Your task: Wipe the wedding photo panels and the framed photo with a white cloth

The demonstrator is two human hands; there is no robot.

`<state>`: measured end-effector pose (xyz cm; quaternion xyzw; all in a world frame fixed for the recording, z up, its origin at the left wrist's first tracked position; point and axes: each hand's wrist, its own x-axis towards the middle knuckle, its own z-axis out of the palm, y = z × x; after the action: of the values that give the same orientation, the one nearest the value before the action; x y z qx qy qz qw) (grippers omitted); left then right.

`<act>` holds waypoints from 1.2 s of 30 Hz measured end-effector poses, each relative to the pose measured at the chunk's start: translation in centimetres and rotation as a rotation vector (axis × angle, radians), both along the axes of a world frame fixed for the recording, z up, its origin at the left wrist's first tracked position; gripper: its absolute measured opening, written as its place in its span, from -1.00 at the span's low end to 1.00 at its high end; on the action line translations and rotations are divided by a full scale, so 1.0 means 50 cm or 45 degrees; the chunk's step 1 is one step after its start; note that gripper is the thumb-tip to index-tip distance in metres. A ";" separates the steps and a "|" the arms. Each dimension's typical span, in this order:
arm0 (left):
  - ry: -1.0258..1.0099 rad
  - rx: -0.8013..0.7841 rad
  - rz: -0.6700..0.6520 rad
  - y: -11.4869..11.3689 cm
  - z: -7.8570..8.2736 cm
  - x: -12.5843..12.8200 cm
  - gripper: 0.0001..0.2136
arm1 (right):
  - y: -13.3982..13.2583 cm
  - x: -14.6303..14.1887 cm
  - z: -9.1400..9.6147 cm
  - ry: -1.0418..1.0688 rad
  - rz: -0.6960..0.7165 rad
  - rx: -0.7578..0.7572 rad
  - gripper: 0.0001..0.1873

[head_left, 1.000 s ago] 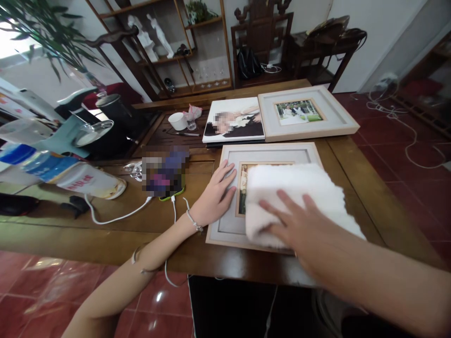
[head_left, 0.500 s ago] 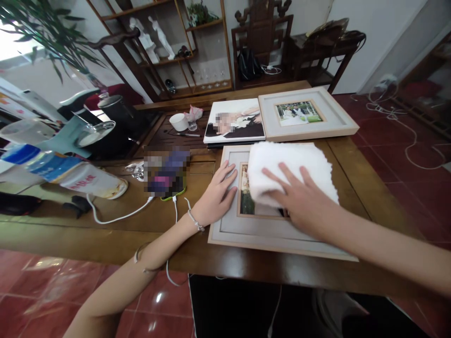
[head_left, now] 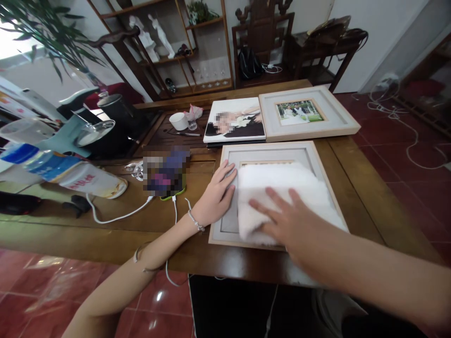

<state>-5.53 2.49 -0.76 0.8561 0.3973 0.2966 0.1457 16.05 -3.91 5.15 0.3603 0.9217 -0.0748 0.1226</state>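
Observation:
A picture frame (head_left: 225, 234) with a pale wooden edge and grey mat lies flat on the table. My left hand (head_left: 214, 197) rests on its left side, fingers stretched out and slightly apart, holding nothing. A folded white cloth (head_left: 253, 183) covers most of the frame's middle and hides nearly all of the photo inside. On top of that cloth, my right hand (head_left: 289, 220) presses with fingers spread; it is a little blurred, and the hand and forearm hide the frame's lower right corner.
Behind are a second framed photo (head_left: 340, 115) and a white-edged picture panel (head_left: 211, 134). To the left stand a plastic bottle (head_left: 84, 176), a blurred-out device on charging cables (head_left: 165, 173), a paper cup (head_left: 178, 121) and a dark pot (head_left: 120, 115). The table's front edge (head_left: 246, 267) is close.
My right hand and the white cloth have moved toward me and left over the frame, covering the photo that showed before. The left hand has stayed in place.

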 end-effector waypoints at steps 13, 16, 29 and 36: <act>-0.045 0.008 -0.044 0.002 -0.006 -0.002 -0.58 | 0.042 0.032 -0.020 0.120 -0.036 0.275 -0.32; -0.029 0.013 -0.051 0.003 -0.007 -0.003 -0.57 | 0.112 0.050 -0.027 0.194 -0.061 0.447 -0.30; -0.008 -0.029 -0.032 0.002 -0.003 -0.002 -0.56 | 0.013 -0.018 0.001 0.036 0.001 0.023 -0.44; -0.001 -0.022 -0.051 0.004 -0.002 -0.006 -0.59 | -0.092 0.000 0.022 0.352 0.334 0.172 -0.74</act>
<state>-5.83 2.68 -0.87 0.8625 0.3827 0.2905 0.1592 16.07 -8.51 6.24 0.2308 0.9718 -0.0448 -0.0209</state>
